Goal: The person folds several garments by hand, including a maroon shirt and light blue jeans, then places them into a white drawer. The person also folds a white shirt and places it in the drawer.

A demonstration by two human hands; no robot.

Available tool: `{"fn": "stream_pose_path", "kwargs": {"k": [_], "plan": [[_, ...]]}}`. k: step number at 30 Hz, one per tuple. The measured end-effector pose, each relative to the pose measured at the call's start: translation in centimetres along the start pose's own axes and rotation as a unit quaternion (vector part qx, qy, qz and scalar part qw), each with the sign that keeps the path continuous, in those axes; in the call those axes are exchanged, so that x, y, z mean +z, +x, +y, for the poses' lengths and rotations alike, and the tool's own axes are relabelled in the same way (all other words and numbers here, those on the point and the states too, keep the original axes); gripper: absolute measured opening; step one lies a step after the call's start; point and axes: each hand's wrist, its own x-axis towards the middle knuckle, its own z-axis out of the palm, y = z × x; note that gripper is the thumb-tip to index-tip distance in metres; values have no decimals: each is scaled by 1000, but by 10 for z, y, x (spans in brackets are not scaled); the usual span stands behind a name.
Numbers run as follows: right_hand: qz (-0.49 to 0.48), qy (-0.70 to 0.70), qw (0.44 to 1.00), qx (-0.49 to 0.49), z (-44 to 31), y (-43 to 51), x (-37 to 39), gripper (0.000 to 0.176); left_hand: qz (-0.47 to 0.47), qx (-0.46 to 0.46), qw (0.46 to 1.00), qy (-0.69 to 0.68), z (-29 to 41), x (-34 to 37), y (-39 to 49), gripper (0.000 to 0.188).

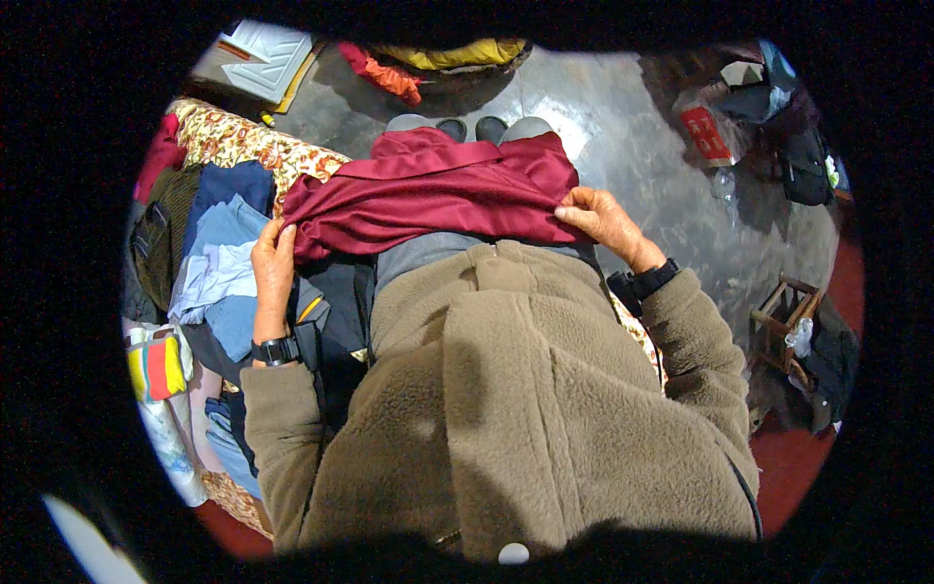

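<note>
A dark red cloth garment (438, 193) lies across my lap and knees, wrinkled and partly doubled over. My left hand (273, 263) pinches its left end between thumb and fingers. At the opposite end, my right hand (600, 219) grips the near right edge, thumb on top. The cloth stretches between both hands, and its far side drapes over my knees. Close by my left wrist lies a stack of folded clothes, with a light blue garment (219, 274) uppermost and blue denim (230, 226) under it.
Left of me, a flower-patterned cover (241, 139) carries a dark navy garment (237, 193) and a striped colourful bundle (157, 369). On the right stand a small wooden stool (784, 321) and a plastic bag (711, 131) with a red panel. Yellow padded fabric (460, 55) sits ahead on the grey floor (606, 95).
</note>
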Motion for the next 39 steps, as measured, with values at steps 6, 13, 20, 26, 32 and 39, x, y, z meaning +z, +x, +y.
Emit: {"fn": "stream_pose_path", "kwargs": {"k": [6, 13, 20, 26, 32, 39], "plan": [[7, 13, 999, 39, 6, -7, 10, 30, -7, 17, 1000, 23, 8, 1, -3, 17], [82, -123, 988, -34, -9, -21, 20, 32, -32, -1, 998, 47, 13, 0, -5, 19], [73, -217, 969, -97, -19, -25, 26, 27, -44, -11, 999, 19, 5, 2, -5, 19], [78, -249, 962, -77, -14, -17, 30, 25, -49, -15, 999, 14, 2, 3, -5, 18], [79, -251, 959, -108, -9, -14, 30, 17, -83, -9, 996, 35, 3, 3, -7, 19], [58, -281, 948, -138, -7, -13, 25, 12, -91, 0, 995, 33, 8, 1, -6, 24]]}}
